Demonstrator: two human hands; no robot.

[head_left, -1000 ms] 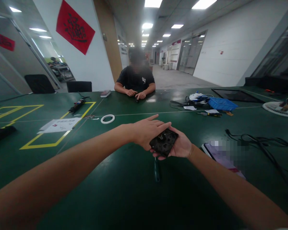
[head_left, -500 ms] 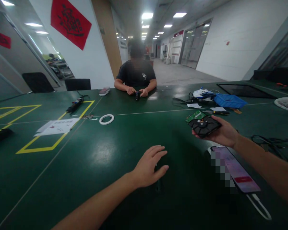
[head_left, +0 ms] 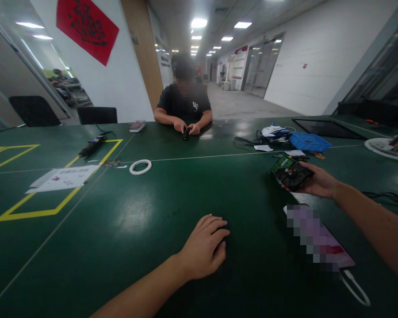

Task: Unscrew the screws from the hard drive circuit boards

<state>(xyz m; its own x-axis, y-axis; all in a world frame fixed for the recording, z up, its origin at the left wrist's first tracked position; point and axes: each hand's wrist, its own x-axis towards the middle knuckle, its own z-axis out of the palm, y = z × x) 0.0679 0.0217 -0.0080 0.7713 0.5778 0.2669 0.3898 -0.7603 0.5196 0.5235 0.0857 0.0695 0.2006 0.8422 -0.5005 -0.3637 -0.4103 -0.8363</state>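
My right hand (head_left: 320,182) is out to the right above the green table (head_left: 152,229), closed round a black hard drive (head_left: 290,173) with its green circuit board tilted up. My left hand (head_left: 204,247) rests low on the table in front of me. Its fingers are curled together over the spot where a dark-handled screwdriver lay, and the tool itself is hidden under the hand.
A phone (head_left: 318,243) with a white cable lies just right of my left hand. Farther off are a white tape ring (head_left: 140,167), a paper sheet (head_left: 63,176) on yellow floor-tape lines, a blue tray (head_left: 308,142) and loose cables (head_left: 384,196). A person (head_left: 184,108) sits across the table.
My hands parted: the right one carried the hard drive out to the right, and the left one dropped to the table and curled over the screwdriver.
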